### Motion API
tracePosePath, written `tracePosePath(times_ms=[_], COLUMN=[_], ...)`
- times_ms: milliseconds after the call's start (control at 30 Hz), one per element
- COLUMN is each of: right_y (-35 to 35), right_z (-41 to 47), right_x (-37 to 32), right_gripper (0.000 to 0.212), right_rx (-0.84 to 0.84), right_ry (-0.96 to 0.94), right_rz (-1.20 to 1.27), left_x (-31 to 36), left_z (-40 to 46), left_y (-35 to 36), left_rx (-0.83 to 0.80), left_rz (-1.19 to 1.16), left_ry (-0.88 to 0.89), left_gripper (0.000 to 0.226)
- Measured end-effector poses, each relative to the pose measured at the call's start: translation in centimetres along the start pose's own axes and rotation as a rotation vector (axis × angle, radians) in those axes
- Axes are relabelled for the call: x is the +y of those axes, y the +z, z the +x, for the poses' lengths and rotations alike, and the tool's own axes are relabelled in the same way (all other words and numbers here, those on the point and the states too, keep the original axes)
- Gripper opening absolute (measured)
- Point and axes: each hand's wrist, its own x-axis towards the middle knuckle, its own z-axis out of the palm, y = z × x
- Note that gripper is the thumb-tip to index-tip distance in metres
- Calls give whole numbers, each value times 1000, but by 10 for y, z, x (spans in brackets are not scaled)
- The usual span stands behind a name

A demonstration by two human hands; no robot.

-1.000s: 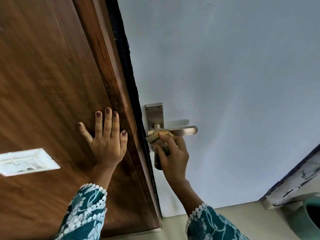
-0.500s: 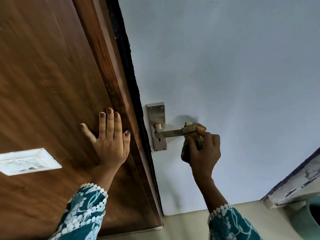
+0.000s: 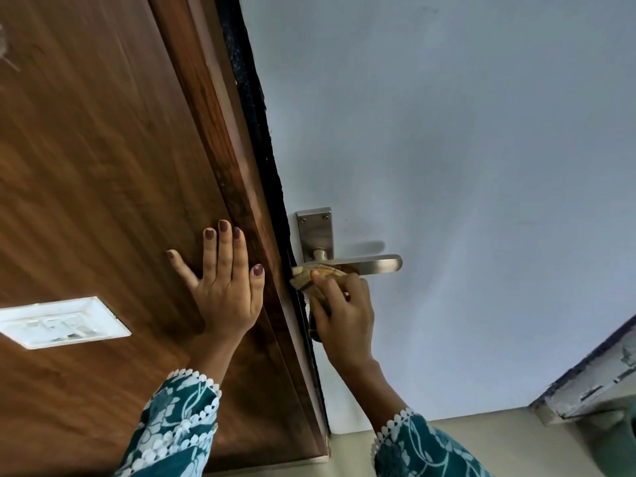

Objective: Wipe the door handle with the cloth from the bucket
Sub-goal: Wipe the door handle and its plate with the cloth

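Note:
A brushed-metal door handle sticks out to the right from its backplate on a pale grey door. My right hand is shut on a folded tan cloth, pressing it under the lever close to the backplate. The cloth's lower part is hidden behind my fingers. My left hand lies flat, fingers spread, on the brown wooden panel left of the door edge. The bucket is barely visible at the bottom right corner.
A white switch plate sits on the wooden panel at the left. A black strip runs along the door's edge. A chipped white frame crosses the lower right, above a beige floor.
My right hand slid the cloth from the lever's free end back left to the part by the backplate. My left hand stayed pressed on the wood.

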Motion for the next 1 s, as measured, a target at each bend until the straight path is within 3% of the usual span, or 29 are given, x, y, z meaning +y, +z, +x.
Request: tracePosePath(times_ms=[167, 333, 433, 633, 833, 1000], right_y=[-19, -54, -55, -21, -3, -18], right_z=[6, 8, 10, 3, 2, 5], right_x=[10, 53, 57, 23, -9, 1], right_gripper=[22, 31, 36, 38, 26, 22], right_rx=[-73, 64, 87, 66, -40, -81], right_ry=[-134, 193, 253, 125, -85, -90], right_rz=[-62, -1, -5, 6, -65, -69], left_x=[0, 0, 1, -1, 0, -1], left_z=[1, 0, -1, -5, -4, -4], left_y=[-1, 1, 5, 10, 10, 9], left_rx=[-4, 14, 35, 76, 68, 66], left_rz=[-2, -1, 12, 5, 7, 0], left_ry=[-8, 1, -7, 1, -2, -8], left_gripper=[53, 53, 54, 54, 55, 54])
